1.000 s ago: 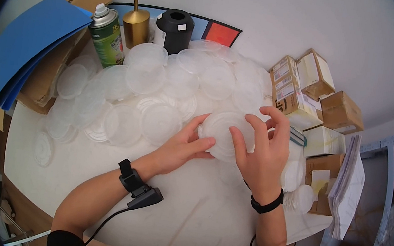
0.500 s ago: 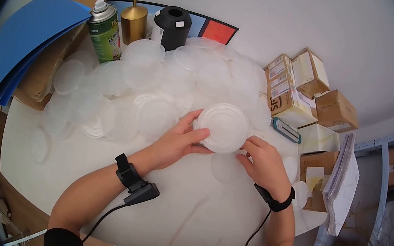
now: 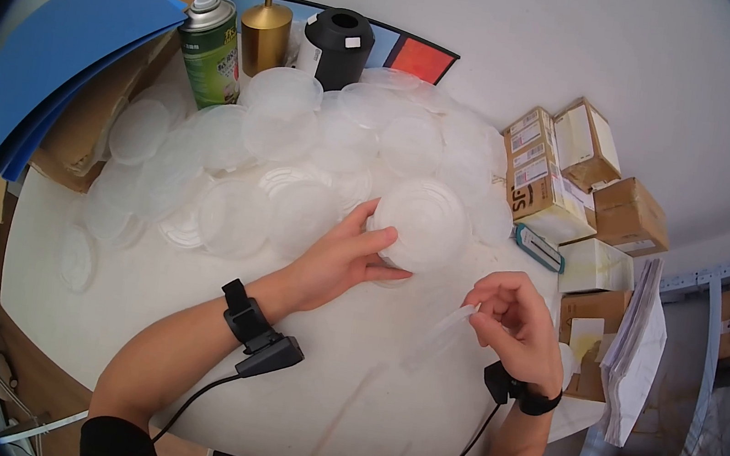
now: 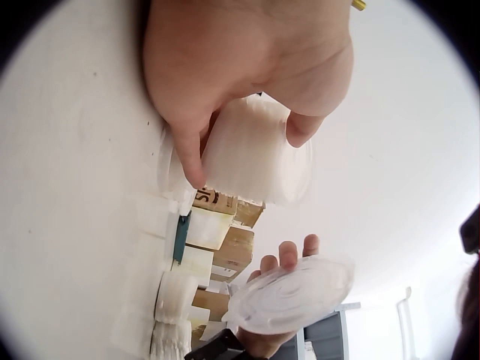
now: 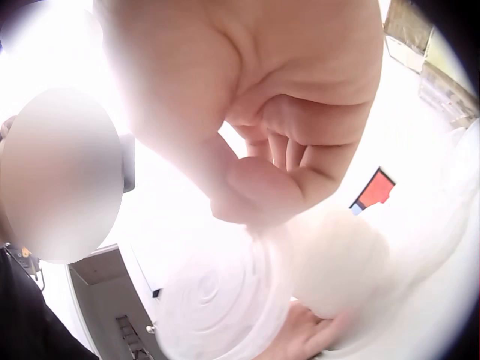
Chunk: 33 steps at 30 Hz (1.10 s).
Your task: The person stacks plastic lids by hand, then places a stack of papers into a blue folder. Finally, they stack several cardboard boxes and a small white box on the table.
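Note:
My left hand (image 3: pixel 337 263) grips a thick stack of translucent round plastic lids (image 3: pixel 424 222) from its left side, thumb over the near edge of the top lid. Seen from the left wrist, the stack (image 4: pixel 247 154) lies between thumb and fingers with its many rims side by side. To the right and nearer me, my right hand (image 3: pixel 520 327) pinches a single lid (image 3: pixel 438 337) by its rim, held up on edge over the table. Raised rings show on this lid (image 5: pixel 214 300) in the right wrist view.
Many loose lids (image 3: pixel 281 129) cover the back of the white table (image 3: pixel 269 400). Behind them stand a green spray can (image 3: pixel 210 60), a brass-coloured holder (image 3: pixel 266 35) and a black container (image 3: pixel 335 49). Blue folders (image 3: pixel 73 60) lean at left; cardboard boxes (image 3: pixel 632 217) and papers (image 3: pixel 634 356) line the right.
My right hand went from raised over the stack down to its right edge, then away right and towards me, now with one lid pinched. My left hand keeps holding the stack.

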Motion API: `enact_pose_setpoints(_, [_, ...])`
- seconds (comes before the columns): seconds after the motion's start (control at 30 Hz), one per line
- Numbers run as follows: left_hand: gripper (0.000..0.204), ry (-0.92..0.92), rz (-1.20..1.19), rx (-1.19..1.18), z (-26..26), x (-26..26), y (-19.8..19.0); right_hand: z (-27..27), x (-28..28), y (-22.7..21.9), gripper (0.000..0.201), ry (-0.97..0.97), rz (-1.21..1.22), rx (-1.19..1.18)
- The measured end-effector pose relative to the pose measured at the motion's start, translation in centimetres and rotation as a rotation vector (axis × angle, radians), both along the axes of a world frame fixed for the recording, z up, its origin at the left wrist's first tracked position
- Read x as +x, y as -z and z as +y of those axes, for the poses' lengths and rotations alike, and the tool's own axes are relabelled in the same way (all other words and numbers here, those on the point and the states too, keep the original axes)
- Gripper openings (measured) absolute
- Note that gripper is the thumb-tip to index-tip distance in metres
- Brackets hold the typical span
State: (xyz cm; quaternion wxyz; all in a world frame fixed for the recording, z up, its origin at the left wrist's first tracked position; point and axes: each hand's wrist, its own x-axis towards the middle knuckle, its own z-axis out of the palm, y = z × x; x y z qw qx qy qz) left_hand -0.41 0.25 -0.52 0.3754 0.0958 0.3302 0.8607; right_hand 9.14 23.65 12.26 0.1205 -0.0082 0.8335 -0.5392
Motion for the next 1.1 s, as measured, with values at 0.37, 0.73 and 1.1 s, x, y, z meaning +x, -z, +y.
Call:
enact_pose_setpoints(0.37, [0.070,0.051,0.048,-0.103,-0.2,0.2,-0.1,-2.6,-2.2,-1.6,0.027,-0.062,0.705,0.464])
enact_pose_setpoints(0.73, [0.074,0.050,0.056,-0.154,-0.3,0.3,-0.2,-1.5,-2.8,-1.1,0.026,-0.085,0.616,0.254])
enact_pose_setpoints(1.1, [0.065,0.058,0.051,0.007,-0.2,0.1,0.2,-5.1,-5.6,0.2,0.042,-0.042,0.748,0.488])
